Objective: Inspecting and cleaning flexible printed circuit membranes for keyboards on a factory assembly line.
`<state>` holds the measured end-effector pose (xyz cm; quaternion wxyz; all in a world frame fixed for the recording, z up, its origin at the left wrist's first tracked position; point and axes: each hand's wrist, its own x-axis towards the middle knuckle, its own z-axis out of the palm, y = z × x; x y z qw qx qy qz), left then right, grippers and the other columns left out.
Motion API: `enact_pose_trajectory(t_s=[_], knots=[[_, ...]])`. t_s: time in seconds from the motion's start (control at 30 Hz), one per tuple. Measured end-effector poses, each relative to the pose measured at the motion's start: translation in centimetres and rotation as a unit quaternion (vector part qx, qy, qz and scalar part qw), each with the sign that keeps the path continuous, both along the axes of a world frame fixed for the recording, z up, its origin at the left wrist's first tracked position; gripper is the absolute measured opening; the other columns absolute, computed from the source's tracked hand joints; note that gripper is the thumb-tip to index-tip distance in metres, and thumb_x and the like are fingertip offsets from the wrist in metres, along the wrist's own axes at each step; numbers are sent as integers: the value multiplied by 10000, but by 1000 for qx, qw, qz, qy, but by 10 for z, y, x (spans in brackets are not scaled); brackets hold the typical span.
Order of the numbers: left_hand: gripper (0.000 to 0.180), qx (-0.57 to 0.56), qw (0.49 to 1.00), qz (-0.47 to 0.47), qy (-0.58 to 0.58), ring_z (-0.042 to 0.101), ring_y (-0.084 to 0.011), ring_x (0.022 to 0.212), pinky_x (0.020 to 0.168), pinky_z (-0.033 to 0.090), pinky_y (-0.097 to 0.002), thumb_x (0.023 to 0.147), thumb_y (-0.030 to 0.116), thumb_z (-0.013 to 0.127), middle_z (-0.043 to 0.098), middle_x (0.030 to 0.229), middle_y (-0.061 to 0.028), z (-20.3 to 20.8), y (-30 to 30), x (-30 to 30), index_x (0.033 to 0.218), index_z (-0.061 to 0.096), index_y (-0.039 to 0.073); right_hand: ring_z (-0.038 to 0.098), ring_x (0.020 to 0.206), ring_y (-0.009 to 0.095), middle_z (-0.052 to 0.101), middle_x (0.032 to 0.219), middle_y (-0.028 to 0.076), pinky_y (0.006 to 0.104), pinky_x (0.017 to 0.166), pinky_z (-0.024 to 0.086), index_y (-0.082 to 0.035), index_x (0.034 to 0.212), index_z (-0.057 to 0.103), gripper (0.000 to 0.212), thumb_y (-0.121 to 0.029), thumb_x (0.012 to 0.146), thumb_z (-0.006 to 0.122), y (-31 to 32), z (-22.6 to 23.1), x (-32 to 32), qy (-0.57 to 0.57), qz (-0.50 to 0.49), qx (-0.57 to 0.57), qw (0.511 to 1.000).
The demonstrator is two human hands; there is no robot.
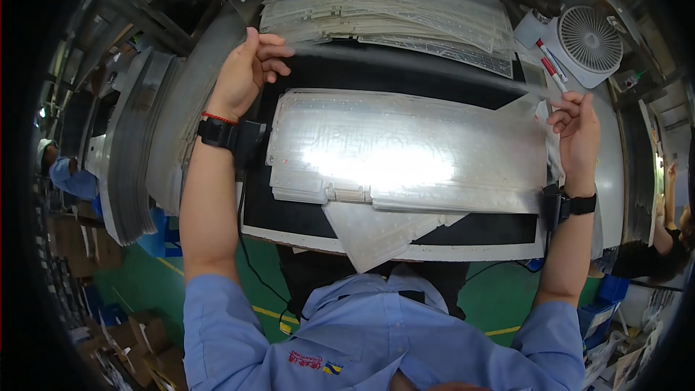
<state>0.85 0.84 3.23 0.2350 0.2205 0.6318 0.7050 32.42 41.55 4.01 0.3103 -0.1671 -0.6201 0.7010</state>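
"So, what do the hands have hold of?"

"Left hand (253, 69) and right hand (578, 130) hold a thin sheet (427, 66) between them, one at each end. Fingers are half curled, a light fingertip grip; blur hides the exact contact."

"Where's that sheet?"

"Raised over the tabletop (470, 252), stretched between the hands, seen nearly edge-on and blurred."

"And below?"

"Nearer the body, a stack of silvery plates (413, 148) sits on a black mat (304, 221). A slanted plate (376, 235) pokes out from under its near edge."

"Farther back?"

"Another pile of plates (391, 11), edges uneven. At the far right stand a white fan (590, 40) and, beside it, red-and-white markers (550, 65)."
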Motion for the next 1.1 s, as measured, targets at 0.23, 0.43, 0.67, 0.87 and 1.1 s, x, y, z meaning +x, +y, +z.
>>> enact_pose_trajectory(t_s=[0.23, 0.43, 0.67, 0.87, 1.1], knots=[[352, -32, 998, 16, 56, 564, -44, 719, 610, 434, -171, 976, 169, 544, 671, 966, -41, -5, 5, 4, 1290, 520, 11, 563, 714, 38, 677, 907, 37, 168, 596, 411, -1, 1165, 541, 233, -104, 958, 558, -8, 2, -4, -48, -8, 112, 993], [228, -81, 994, 20, 70, 526, -23, 640, 533, 398, -156, 974, 184, 551, 667, 927, -24, -14, 5, -9, 1150, 553, 41, 563, 704, 31, 675, 912, 22, 165, 586, 391, -12, 1128, 547, 210, -100, 941, 586, 6, -10, -3, -49, 0, 85, 995], [190, -67, 997, 18, 43, 529, -42, 568, 470, 381, -156, 983, 213, 530, 652, 846, -20, -10, 8, -2, 1066, 563, 45, 570, 703, 42, 648, 882, 12, 171, 592, 389, -28, 1052, 556, 123, -100, 954, 571, 5, -12, -5, -46, 21, 73, 996], [205, -45, 998, 12, 33, 542, -28, 579, 466, 378, -135, 1003, 258, 490, 661, 880, -7, -10, 6, -3, 1073, 568, 81, 580, 714, 62, 639, 899, 33, 177, 623, 431, -20, 1046, 546, 102, -86, 968, 540, 4, -12, -5, -43, 53, 47, 997], [315, -30, 999, -14, 11, 571, -47, 685, 567, 428, -164, 986, 270, 521, 658, 955, -30, -6, 4, 1, 1211, 530, 50, 593, 723, 75, 633, 885, 37, 193, 645, 464, -18, 1043, 540, 94, -76, 970, 530, 2, -12, -7, -37, 63, 26, 997]])
